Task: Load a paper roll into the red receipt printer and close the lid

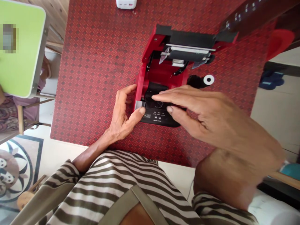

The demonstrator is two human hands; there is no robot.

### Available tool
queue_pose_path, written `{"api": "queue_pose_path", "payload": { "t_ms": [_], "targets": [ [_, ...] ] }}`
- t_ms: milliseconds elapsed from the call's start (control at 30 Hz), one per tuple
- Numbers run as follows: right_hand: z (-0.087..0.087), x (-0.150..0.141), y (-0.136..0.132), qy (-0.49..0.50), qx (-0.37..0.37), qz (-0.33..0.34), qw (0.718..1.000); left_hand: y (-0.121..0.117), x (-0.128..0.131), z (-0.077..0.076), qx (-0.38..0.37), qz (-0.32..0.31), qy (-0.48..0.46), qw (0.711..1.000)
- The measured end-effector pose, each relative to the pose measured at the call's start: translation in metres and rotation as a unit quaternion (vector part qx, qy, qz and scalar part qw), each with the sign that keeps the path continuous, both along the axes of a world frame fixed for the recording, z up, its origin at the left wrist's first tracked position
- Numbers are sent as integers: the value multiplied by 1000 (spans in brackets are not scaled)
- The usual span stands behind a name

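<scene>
A red and black label printer sits on the table with its lid swung up, showing the red inside and a black roller. My left hand grips the printer's left front corner, thumb on top by a grey piece and fingers against the side wall. Over the compartment reaches my right hand, with index finger stretched out and thumb apart; nothing shows between them. Whether its other fingers touch the inside is hidden. Right of the printer lies a small dark roll with a white end.
The table has a red patterned cover. At its far edge lies a white device. A dark glossy object stands at the back right. A green-topped table is at the left, with a person's clothing beside it.
</scene>
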State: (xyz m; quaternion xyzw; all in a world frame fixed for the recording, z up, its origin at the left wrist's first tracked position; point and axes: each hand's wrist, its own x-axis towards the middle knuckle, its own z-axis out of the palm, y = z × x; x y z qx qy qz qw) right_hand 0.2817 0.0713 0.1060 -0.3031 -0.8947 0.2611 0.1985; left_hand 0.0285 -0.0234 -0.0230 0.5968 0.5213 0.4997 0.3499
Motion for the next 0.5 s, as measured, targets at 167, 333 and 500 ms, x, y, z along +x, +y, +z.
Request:
{"api": "queue_pose_path", "payload": {
  "t_ms": [167, 333, 500],
  "targets": [
    [2, 0, -3, -5, -40, -18, 999, -1, -2, 2, -13, 0, -3, 1000],
    [3, -6, -17, 23, -5, -111, 994, 0, -4, 22, 83, 26, 65, 994],
    [-3, -3, -37, 52, 55, -124, 989, 3, -1, 48, 195, 25, 165, 966]
  ]
}}
